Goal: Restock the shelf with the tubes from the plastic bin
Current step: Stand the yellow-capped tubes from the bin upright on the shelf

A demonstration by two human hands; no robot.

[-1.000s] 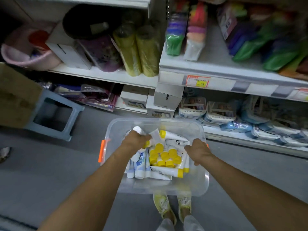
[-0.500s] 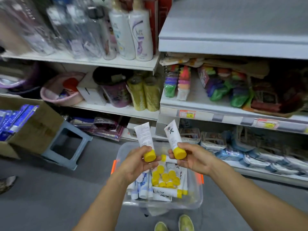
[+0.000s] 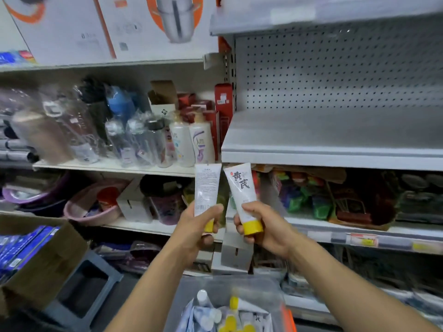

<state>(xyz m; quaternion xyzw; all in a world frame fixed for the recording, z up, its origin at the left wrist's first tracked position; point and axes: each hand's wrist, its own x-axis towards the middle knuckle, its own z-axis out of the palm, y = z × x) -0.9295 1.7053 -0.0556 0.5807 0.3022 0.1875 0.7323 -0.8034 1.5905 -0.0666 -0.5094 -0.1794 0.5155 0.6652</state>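
My left hand (image 3: 196, 228) grips a white tube with a yellow cap (image 3: 206, 188), cap down, its printed back facing me. My right hand (image 3: 266, 228) grips a second white tube (image 3: 241, 188) with black characters, its yellow cap at the bottom. Both tubes stand upright just below the front edge of a bare grey shelf (image 3: 335, 140) with a pegboard back. The clear plastic bin (image 3: 275, 291), low in the view, holds several more tubes with yellow and white caps.
White lotion bottles (image 3: 191, 142) and wrapped flasks fill the shelf to the left. Coloured packs sit on the shelf under the bare one. A cardboard box (image 3: 43, 259) and a blue stool (image 3: 86, 291) stand at lower left on the floor.
Both hands took a tube each out of the bin and lifted them up to the level of the bare shelf's edge. My view tilted upward, so the bin dropped to the bottom.
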